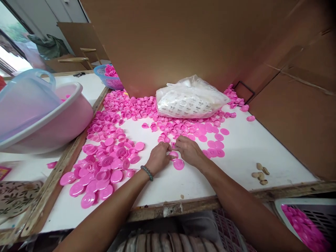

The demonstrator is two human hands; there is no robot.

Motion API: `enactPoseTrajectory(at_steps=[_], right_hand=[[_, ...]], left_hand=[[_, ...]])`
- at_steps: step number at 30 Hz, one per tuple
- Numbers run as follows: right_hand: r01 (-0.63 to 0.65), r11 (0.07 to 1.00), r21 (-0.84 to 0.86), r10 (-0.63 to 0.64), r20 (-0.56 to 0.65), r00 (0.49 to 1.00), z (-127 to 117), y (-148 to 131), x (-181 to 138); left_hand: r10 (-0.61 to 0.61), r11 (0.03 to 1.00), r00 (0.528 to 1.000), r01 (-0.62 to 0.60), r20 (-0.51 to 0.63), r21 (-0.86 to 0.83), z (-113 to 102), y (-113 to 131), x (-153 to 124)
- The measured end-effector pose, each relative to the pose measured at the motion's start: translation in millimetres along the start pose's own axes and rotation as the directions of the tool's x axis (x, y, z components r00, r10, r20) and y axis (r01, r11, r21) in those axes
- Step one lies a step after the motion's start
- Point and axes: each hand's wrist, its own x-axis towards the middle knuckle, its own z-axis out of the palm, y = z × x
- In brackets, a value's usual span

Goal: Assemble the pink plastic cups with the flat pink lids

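My left hand (158, 156) and my right hand (188, 150) meet at the middle of the white table (236, 164), fingers curled together round a small pink plastic cap (173, 154). A flat pink disc (179, 164) lies just below them. A pile of pink discs and caps (102, 168) spreads to the left of my left hand. More small pink caps (136, 106) lie behind the hands toward the cardboard wall. A beaded bracelet (147, 172) is on my left wrist.
A clear plastic bag (190, 98) of white pieces rests against the brown cardboard wall (183, 38). A pink basin (47, 119) stands at left, a blue basket (109, 78) behind it. A white crate (307, 220) of pink parts sits lower right. Peanut shells (260, 173) lie near the front edge.
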Motion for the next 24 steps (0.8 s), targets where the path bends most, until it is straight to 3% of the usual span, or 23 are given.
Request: enactPoseTrajectory(at_steps=[4,7,10,17,20,24], right_hand=[[-0.014,0.999,0.045,0.014,-0.009,1.000,-5,-1,-1],[-0.017,0.995,0.096,0.023,-0.057,0.998,-7,-1,-1],[0.011,0.991,0.132,-0.002,-0.062,0.998,-8,0,-3],[0.104,0.976,0.190,-0.101,-0.028,0.995,-6,-7,-7],[0.187,0.977,0.098,-0.194,0.060,0.979,-2,-12,-7],[0.237,0.968,-0.085,-0.224,0.136,0.965,1,-18,-7]], left_hand=[[0.027,0.996,0.996,-0.034,-0.085,-0.078,-1,1,-6],[0.119,0.992,0.975,-0.125,-0.189,-0.022,-5,-4,-17],[0.203,0.978,0.967,-0.206,-0.156,-0.004,-8,-10,-24],[0.003,0.985,0.994,-0.022,-0.113,-0.169,-5,-18,-25],[0.003,0.983,0.992,-0.025,-0.123,-0.182,-2,-18,-25],[0.003,0.986,0.989,-0.027,-0.147,-0.165,1,-19,-25]])
